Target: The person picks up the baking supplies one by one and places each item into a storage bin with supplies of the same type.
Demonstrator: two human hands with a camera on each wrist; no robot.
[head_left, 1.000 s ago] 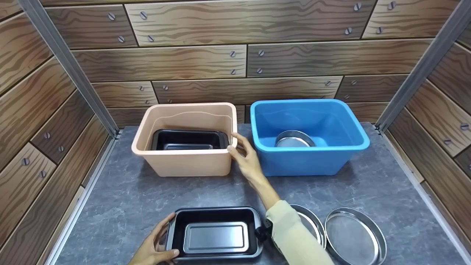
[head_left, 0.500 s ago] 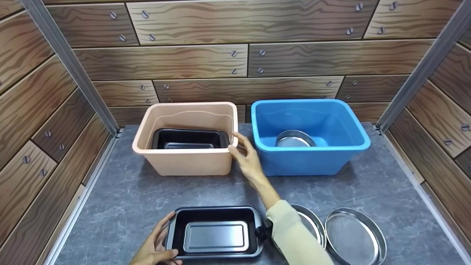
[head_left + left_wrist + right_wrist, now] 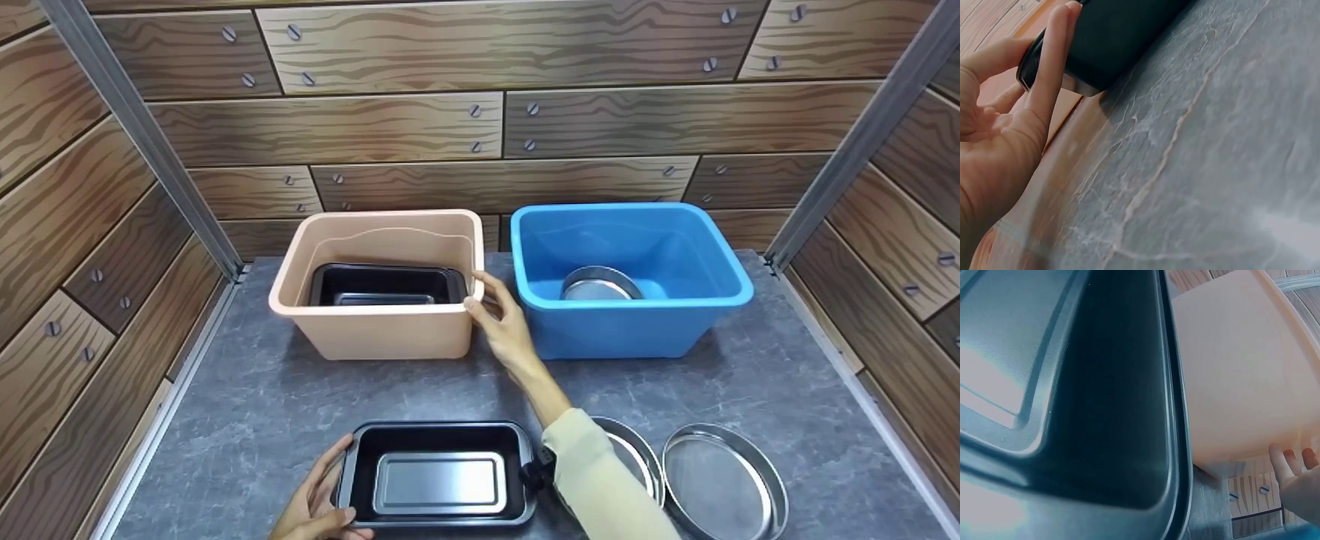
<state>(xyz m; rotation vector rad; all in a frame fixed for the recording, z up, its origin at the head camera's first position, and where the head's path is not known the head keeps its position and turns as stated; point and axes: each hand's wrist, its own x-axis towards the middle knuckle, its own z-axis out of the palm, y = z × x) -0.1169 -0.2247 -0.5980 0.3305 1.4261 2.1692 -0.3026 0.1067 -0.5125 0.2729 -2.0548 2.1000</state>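
My left hand (image 3: 319, 495) holds the left short end of a black rectangular loaf pan (image 3: 441, 484) at the front of the table. In the left wrist view, fingers lie along the pan's end and its dark side (image 3: 1120, 39) shows. The right hand (image 3: 506, 322) reaches forward to a peach plastic bin (image 3: 382, 330); its thumb and forefinger are at the rim's front right corner. In the right wrist view, its fingertips touch the bin's wall (image 3: 1235, 382), with the loaf pan (image 3: 1112, 410) large in front. Dark loaf pans (image 3: 390, 277) lie inside the peach bin.
Right of the peach bin stands a blue bin (image 3: 615, 330) containing a round metal tin (image 3: 600, 283). Two round tins lie at the front right: one tin (image 3: 724, 484) in full view, another tin (image 3: 637, 457) partly under the right sleeve. Wood-patterned walls (image 3: 420, 127) enclose the grey table.
The left hand's fingers have shifted slightly on the end of the loaf pan. The right hand stays at the peach bin's corner; bins and tins keep their places.
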